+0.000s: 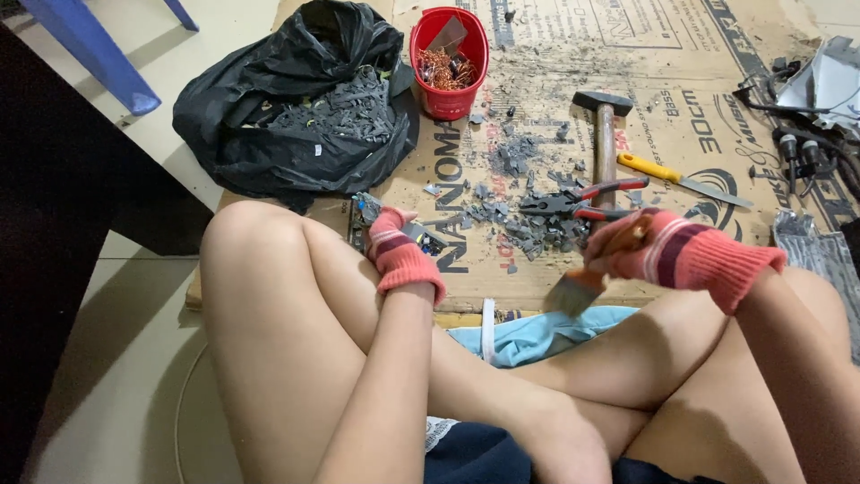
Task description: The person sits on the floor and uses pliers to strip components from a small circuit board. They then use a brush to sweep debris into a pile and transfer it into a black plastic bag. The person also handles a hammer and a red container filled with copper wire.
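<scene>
My left hand [394, 246], in a pink striped glove, rests on the cardboard sheet [537, 99] by my left knee and grips a small dark electronic part [365, 208]. My right hand [649, 246], gloved the same way, is raised over my right knee and holds a flat paintbrush [573, 291] with its bristles pointing down-left. Red-handled pliers [582, 202] lie just beyond the right hand among grey broken fragments [515, 224].
A hammer [605, 134] and a yellow-handled knife [681, 177] lie on the cardboard. A red bucket [448, 63] holds copper wire. A black bag [305, 108] of grey scrap sits at left. Cables and metal parts [820, 116] are at right. A blue chair leg [85, 49] stands far left.
</scene>
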